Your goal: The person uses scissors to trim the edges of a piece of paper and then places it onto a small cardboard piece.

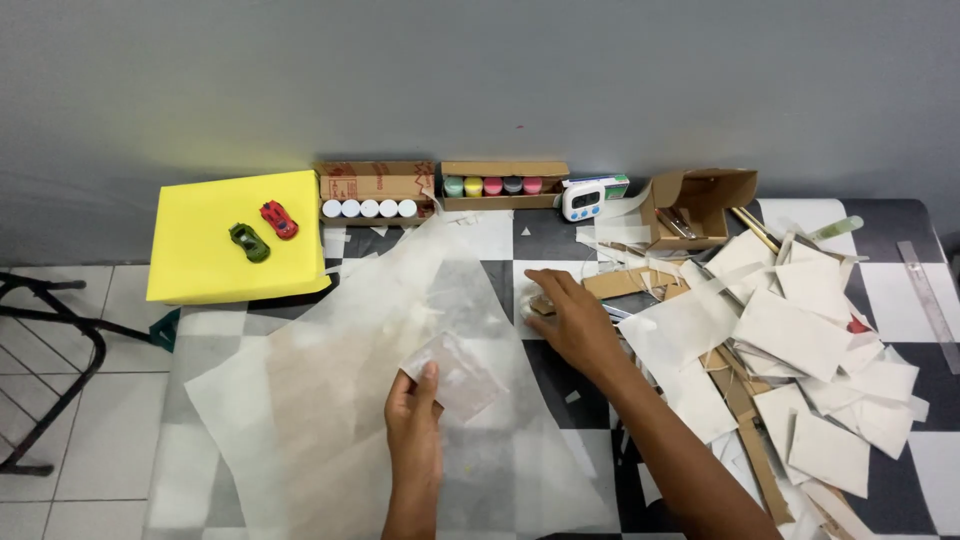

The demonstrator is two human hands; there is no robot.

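My left hand (413, 425) pinches a small translucent square of paper (455, 374) by its near-left corner, just above a large sheet of tracing paper (330, 380) spread over the checkered table. My right hand (573, 322) reaches forward to the right of the sheet, palm down, fingers resting on a small object (540, 303) at the edge of a cardboard strip; what that object is stays hidden under the fingers.
A heap of cut paper pieces and cardboard scraps (800, 360) fills the right side. At the back stand a yellow block (235, 235) with two toy cars, boxes of paint pots (500, 186), a timer (585, 198), an open carton (700, 205). A ruler (930, 290) lies far right.
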